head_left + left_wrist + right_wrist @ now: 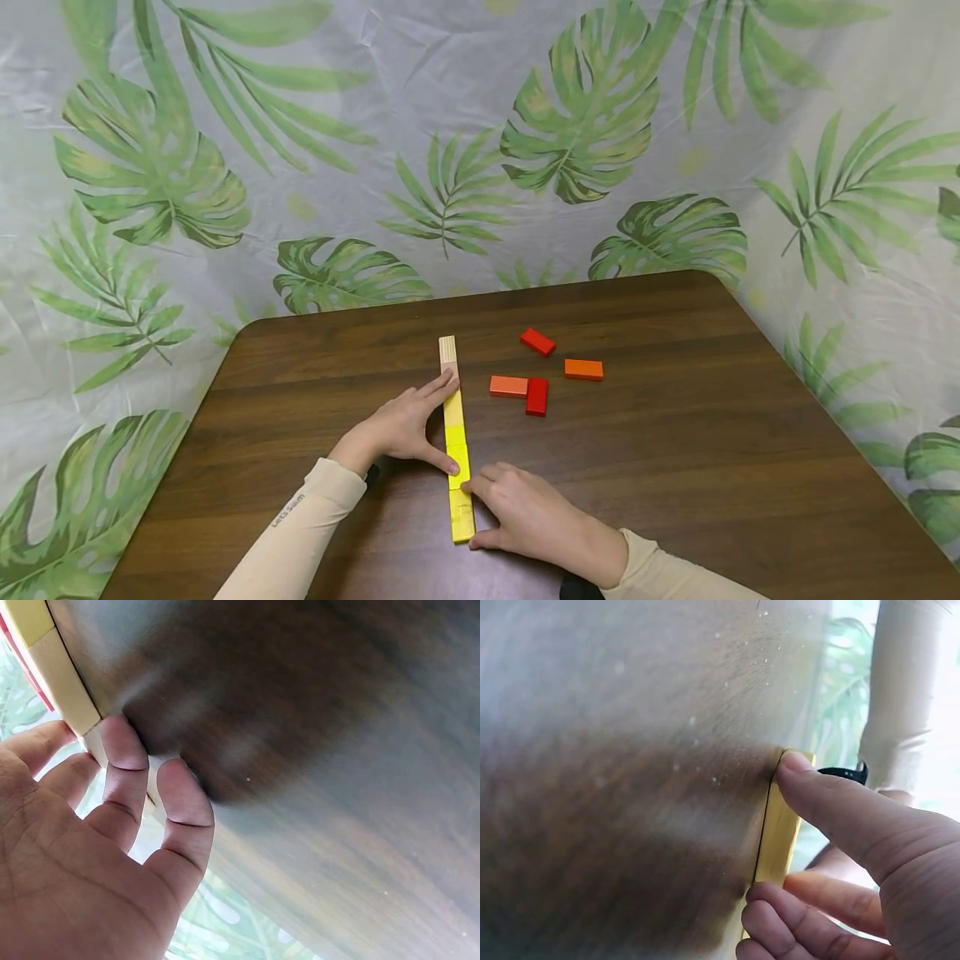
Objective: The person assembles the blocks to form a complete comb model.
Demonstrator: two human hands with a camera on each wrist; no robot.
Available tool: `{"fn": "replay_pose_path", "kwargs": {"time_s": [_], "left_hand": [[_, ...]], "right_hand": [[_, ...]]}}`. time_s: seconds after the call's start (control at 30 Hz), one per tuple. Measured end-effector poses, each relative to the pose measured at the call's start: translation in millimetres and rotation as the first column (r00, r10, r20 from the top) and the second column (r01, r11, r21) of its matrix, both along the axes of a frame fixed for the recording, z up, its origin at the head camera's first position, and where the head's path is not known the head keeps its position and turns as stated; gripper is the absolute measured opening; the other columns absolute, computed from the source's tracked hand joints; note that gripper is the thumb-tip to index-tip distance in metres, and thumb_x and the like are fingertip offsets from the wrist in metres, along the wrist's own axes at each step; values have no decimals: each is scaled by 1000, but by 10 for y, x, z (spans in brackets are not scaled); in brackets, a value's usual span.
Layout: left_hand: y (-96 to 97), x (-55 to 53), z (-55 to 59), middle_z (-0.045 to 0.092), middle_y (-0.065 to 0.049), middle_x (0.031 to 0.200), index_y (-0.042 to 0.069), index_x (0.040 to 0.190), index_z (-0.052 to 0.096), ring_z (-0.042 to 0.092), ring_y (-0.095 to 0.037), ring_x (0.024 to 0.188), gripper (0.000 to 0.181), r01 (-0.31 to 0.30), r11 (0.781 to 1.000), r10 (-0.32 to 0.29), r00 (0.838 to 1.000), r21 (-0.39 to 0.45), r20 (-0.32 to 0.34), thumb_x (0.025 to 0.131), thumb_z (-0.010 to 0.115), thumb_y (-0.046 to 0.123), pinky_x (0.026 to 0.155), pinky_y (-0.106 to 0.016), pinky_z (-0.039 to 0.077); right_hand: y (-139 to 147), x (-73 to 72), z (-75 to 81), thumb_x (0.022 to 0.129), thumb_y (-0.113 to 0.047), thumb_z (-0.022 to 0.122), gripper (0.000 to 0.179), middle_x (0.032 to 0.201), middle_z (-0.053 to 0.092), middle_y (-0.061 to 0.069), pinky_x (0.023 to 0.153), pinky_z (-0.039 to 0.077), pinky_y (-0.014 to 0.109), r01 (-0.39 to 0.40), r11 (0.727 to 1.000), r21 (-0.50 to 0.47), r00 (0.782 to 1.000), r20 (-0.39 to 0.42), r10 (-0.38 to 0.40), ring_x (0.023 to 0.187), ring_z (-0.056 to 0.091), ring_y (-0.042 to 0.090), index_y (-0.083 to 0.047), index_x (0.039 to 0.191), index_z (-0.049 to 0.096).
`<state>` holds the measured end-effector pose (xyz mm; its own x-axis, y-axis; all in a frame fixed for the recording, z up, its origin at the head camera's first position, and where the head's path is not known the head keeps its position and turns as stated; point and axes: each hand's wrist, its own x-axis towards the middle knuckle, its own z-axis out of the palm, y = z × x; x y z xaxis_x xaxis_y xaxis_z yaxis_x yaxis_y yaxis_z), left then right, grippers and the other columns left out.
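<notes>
In the head view a straight row of wooden blocks runs away from the person. At its far end is a pale, grooved block (447,349), then plain pale ones, then yellow blocks nearer. My left hand (405,423) lies along the row's left side, fingers extended against the pale blocks (453,408) and thumb on a yellow block (458,458). In the left wrist view its fingertips (124,742) touch the row's edge. My right hand (528,512) pinches the nearest yellow block (461,521), thumb at the near end, index finger at the far end, other fingers curled beside it.
Right of the row, on the brown table (675,467), lie two red blocks (537,342) and two orange blocks (583,370). One orange block and one red block sit close together. A leaf-patterned cloth (450,125) hangs behind the table.
</notes>
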<state>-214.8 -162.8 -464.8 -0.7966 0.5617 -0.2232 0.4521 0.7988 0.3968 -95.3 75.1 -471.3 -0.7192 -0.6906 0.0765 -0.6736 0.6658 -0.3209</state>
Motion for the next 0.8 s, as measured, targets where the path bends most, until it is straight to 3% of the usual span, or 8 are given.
{"fn": "replay_pose_path", "kwargs": {"time_s": [0.37, 0.8], "left_hand": [[3, 7, 2, 12, 1, 183, 20, 173, 24, 35, -54, 156, 135, 2, 1000, -2, 1000, 3, -6, 69, 94, 68, 124, -65, 35], [-13, 30, -8, 16, -1, 182, 17, 172, 27, 36, -51, 157, 131, 14, 1000, -13, 1000, 26, -20, 70, 94, 66, 123, -65, 38]], "right_hand": [[-9, 2, -10, 83, -45, 93, 54, 104, 73, -4, 83, 59, 25, -13, 1000, 24, 1000, -21, 14, 95, 66, 9, -11, 123, 78], [6, 15, 16, 84, -46, 93, 61, 113, 74, -2, 88, 61, 27, -12, 999, 33, 1000, 0, 13, 103, 68, 11, -10, 130, 76]]}}
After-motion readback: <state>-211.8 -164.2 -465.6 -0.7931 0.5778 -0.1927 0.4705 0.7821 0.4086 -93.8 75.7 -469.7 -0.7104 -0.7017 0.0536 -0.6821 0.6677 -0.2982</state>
